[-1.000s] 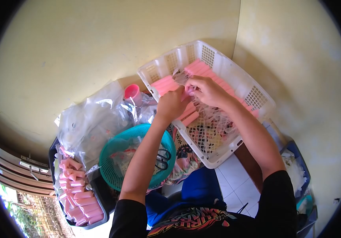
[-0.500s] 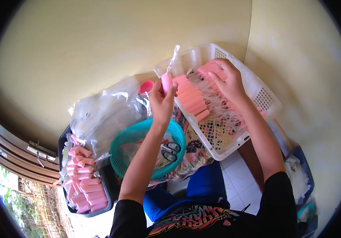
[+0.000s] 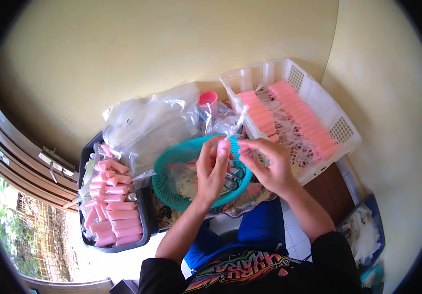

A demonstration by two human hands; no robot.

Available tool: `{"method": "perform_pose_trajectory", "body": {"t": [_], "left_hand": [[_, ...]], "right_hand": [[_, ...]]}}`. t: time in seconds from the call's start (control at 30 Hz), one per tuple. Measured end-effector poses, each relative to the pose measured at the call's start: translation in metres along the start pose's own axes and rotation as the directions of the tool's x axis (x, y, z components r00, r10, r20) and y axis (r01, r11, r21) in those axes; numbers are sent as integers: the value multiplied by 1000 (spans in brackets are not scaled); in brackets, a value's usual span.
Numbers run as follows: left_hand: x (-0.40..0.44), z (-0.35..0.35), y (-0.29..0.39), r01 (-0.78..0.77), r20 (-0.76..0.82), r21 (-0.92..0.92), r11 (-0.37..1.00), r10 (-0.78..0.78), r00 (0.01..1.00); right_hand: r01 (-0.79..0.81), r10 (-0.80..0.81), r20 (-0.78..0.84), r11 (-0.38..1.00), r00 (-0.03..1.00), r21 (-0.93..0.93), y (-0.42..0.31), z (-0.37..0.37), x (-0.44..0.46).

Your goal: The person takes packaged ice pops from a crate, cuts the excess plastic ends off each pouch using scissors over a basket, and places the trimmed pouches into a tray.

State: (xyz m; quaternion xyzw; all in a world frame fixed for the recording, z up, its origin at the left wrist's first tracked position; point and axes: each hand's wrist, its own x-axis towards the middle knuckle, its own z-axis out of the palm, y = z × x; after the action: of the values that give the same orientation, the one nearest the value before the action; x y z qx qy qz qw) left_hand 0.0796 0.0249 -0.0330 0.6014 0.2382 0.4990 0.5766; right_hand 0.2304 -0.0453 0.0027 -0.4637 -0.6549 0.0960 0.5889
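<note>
ok so from my end of the feed, the only lettering (image 3: 265, 262) I can read is on the front of the black shirt (image 3: 289, 283), big stylised multicolour capitals, looks like "URU" in one part and "ARA" to the left of it in the view, the letters around those are too warped and blurry for me to make out

Teal basket (image 3: 160, 185) partly hidden behind left hand (image 3: 213, 169); shirt (image 3: 250, 277) cut off by bottom edge.
</note>
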Motion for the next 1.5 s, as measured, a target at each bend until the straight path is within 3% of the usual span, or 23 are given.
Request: {"method": "perform_pose_trajectory", "body": {"t": [0.07,0.13,0.2,0.27,0.4,0.5,0.77,0.83,0.97,1.1,1.37,1.43,1.5], "left_hand": [[-12,-11,1,30,16,27,999,-31,999],[-23,-22,4,41,4,48,998,-42,999],[-32,-32,2,70,-3,32,997,-70,998],[-38,-41,0,67,-20,25,997,-66,998],[-47,-51,-5,59,-14,29,998,-58,998],[-48,-57,-9,75,-29,16,997,-75,997],[-50,-60,-1,169,-51,73,983,-165,985],[-50,-61,-1,259,-52,60,964,-256,965],[-50,-62,-1,250,-91,74,965,-243,966],[-51,-63,7,268,-144,214,939,-241,960],[-55,-77,11,252,-185,469,847,-185,965],[-54,-82,7,180,-149,559,809,-115,982],[-55,-84,4,187,-159,556,810,-117,980]], "right_hand": [[-8,9,-17,999,1000,34,5,23,-9],[-140,157,-93,977,983,162,15,43,-18],[-210,236,-71,941,969,266,19,60,-20],[-374,390,77,780,918,502,18,72,-21],[-386,361,140,828,922,408,15,86,-18],[-414,402,134,770,906,486,19,95,-17],[-413,389,148,806,909,424,32,101,-20],[-427,396,163,800,904,423,33,102,-21],[-477,454,172,736,874,481,32,104,-21],[-557,548,204,619,812,554,33,113,-17],[-664,593,320,559,739,496,47,135,-14],[-684,609,335,537,719,494,50,139,-13],[-702,625,340,529,702,477,53,142,-12]]}}
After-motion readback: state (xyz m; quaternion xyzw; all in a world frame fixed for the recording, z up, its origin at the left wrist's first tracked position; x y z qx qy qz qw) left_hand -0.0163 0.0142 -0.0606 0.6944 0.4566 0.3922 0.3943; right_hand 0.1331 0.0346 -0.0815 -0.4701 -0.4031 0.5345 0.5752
